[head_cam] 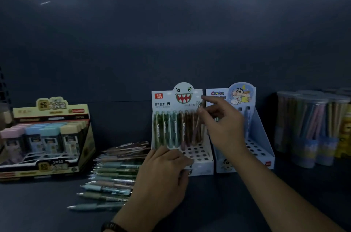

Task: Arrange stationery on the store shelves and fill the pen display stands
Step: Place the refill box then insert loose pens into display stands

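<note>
The right hand pinches a pen over the white display stand. The left hand grips the stand's front edge.

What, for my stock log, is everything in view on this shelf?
Monster pen stand: one, white, shelf centre; front holes empty.
Standing pens: about nine, green to brown, its back row.
Loose pens: over ten, green, blue, brown, piled left of that stand.
Cartoon pen stand: one, pale blue, right of it, mostly empty.
Display box: one, yellow, far left, holding pastel cases.
Pencil tubs: several, clear, far right.
Shelf: one, dark.
Wristband: one, dark, left wrist.
Left hand: fingers grip the monster stand's front.
Right hand: fingers pinch one pen above the back row.
</note>
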Demonstrator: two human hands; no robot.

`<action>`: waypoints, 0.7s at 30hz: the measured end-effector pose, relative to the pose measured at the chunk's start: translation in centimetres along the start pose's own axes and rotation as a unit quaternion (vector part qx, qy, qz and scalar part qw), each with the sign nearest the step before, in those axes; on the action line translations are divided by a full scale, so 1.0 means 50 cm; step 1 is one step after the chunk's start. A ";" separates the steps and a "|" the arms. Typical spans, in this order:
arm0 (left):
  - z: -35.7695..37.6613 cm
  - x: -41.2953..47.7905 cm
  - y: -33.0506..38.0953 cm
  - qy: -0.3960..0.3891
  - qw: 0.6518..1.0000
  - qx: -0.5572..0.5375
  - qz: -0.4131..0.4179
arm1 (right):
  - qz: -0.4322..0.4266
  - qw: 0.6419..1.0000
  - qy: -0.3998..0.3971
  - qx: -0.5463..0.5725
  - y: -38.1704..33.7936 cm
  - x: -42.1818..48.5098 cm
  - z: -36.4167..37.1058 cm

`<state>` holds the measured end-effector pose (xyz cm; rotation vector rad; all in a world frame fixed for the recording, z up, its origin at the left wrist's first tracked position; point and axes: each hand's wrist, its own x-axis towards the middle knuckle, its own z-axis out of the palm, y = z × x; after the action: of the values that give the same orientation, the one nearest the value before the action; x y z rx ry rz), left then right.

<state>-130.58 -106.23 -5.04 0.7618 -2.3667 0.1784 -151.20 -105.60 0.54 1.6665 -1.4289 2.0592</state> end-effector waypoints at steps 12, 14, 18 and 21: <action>0.004 -0.002 0.003 0.018 0.999 -0.011 -0.029 | -0.006 0.998 -0.051 -0.030 0.002 -0.012 0.024; 0.004 -0.003 0.003 0.024 0.999 -0.012 -0.030 | 0.000 0.999 -0.043 -0.033 0.003 -0.011 0.025; 0.004 -0.004 0.003 0.025 0.999 -0.010 -0.032 | -0.002 0.998 -0.042 -0.041 0.003 -0.011 0.028; 0.005 -0.004 0.003 0.020 0.999 -0.007 -0.030 | -0.001 0.998 -0.037 -0.041 0.001 -0.013 0.029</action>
<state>-130.66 -106.08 -5.33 0.8130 -2.3012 0.1496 -149.96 -106.39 -0.10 1.7263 -1.5121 1.9285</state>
